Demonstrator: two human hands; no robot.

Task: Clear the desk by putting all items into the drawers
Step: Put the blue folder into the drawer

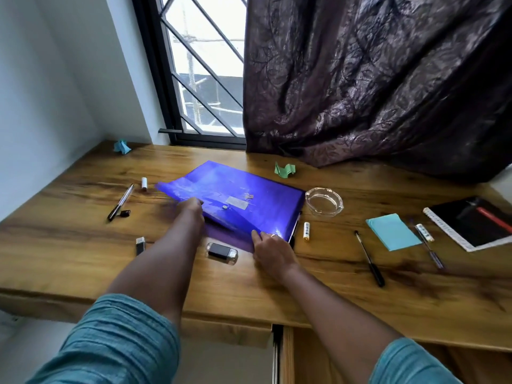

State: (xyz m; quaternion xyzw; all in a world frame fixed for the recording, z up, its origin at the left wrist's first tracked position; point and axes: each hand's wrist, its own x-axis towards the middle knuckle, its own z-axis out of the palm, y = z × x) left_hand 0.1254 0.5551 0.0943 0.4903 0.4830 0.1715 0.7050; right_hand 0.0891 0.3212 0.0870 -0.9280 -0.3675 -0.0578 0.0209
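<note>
A blue plastic document folder (238,192) lies in the middle of the wooden desk (83,259), its near edge lifted off the wood. My left hand (191,209) grips its near left edge. My right hand (273,250) holds its near right corner, fingers curled over the plastic. Around it lie a black pen (120,202), a small white tube (144,183), a black clip (124,213), a USB stick (140,245), a black device in a clear case (221,252) and a white battery (306,230).
A glass ashtray (324,202) stands right of the folder. Farther right are a black pen (370,259), teal sticky notes (393,231), another pen (428,245) and a black spiral notebook (473,223). Crumpled papers (284,170) (122,146) lie near the window. A drawer front (227,332) shows under the desk edge.
</note>
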